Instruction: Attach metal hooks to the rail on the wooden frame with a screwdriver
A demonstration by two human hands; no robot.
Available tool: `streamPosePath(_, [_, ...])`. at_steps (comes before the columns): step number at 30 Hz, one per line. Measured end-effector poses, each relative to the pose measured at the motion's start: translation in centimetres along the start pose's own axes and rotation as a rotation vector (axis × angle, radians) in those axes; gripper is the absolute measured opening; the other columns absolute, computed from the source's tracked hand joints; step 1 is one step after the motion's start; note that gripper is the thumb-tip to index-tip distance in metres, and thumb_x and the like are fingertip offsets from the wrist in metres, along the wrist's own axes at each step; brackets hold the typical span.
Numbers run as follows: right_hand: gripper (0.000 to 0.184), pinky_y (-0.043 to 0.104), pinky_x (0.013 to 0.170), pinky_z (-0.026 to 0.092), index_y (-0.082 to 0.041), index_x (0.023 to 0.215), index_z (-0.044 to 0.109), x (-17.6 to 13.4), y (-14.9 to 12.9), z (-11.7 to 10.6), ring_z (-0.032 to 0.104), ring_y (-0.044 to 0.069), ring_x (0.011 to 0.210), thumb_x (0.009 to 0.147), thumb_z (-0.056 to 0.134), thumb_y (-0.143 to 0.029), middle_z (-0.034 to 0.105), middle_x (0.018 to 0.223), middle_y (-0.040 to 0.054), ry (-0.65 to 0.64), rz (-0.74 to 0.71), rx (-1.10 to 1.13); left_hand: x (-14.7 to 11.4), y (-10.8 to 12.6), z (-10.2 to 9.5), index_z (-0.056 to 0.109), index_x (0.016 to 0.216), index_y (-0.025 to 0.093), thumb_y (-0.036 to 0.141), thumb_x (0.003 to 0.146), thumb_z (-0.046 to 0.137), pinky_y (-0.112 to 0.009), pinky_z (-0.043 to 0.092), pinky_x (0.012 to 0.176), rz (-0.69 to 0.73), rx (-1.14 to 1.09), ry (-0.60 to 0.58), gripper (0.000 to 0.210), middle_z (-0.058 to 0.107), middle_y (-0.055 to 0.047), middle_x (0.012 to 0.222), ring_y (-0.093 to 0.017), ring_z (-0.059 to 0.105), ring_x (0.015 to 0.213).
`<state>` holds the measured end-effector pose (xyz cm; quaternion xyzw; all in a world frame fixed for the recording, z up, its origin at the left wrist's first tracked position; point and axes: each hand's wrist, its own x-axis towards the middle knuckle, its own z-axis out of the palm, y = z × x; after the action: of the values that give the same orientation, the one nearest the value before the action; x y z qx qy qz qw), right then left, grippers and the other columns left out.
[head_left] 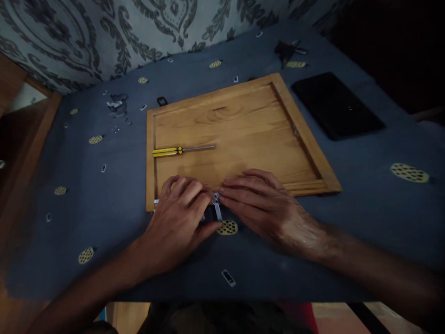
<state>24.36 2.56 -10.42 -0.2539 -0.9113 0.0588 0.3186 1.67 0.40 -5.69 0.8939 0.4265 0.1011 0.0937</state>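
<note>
- The left hand (177, 218) lay flat, palm down, at the near edge of the wooden board (243, 116); its fingers were bent over that edge and over a small metal piece (217, 206); only a bit of the metal showed past its fingertips, so I could not tell if the hand gripped it or just pressed on it.
- The right hand (264, 204) lay close beside the left one; its fingertips touched the round end of the metal piece, right at the board's near edge; the fingers were stretched out, not curled shut.
- The two hands were nearly together, with the metal piece between them; the thin end of the piece stuck out toward the person, over the blue cloth (365, 195).
- A screwdriver (182, 150) with a yellow handle lay on the board, away from both hands; nothing touched it.
- The board lay on the bench, on top of the blue cloth; the cloth had yellow spots on it.
- A flat black thing (335, 109) lay on the cloth to the right of the board, well apart from the hands.
- Small bits (116, 106) lay on the cloth to the left of the board; they were too small to make out.
</note>
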Motion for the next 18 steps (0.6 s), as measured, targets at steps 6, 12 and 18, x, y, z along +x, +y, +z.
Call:
streamPosePath(6, [0.022,0.048,0.105,0.049,-0.018,0.114,0.07,0.1,0.03,-0.24,0.068,0.02,0.106,0.102,0.052,-0.016,0.079,0.109,0.0038,-0.015,0.001,-0.031,0.0,0.13,-0.01,0.061,0.114,0.015,0.038,0.094,0.066,-0.051,0.044,0.097,-0.02,-0.01,-0.004,0.03,0.063,-0.009,0.112,-0.028,0.052,0.105])
streamPosePath(12, [0.019,0.045,0.103,0.05,-0.016,0.11,0.071,0.35,-0.05,-0.48,0.068,0.02,0.101,0.1,0.054,-0.014,0.079,0.107,0.0043,0.007,-0.01,-0.044,0.01,0.17,0.03,0.061,0.116,0.013,0.039,0.093,0.068,-0.051,0.044,0.095,-0.02,-0.016,-0.011,0.035,0.063,-0.01,0.111,-0.029,0.052,0.106])
streamPosePath(18, [0.02,0.046,0.099,0.053,-0.014,0.109,0.072,0.23,0.02,-0.39,0.069,0.021,0.101,0.1,0.054,-0.015,0.079,0.106,0.0062,0.015,-0.017,-0.048,0.01,0.12,0.12,0.061,0.115,0.016,0.039,0.096,0.064,-0.049,0.043,0.094,-0.02,-0.001,-0.003,0.031,0.063,-0.009,0.111,-0.028,0.052,0.105])
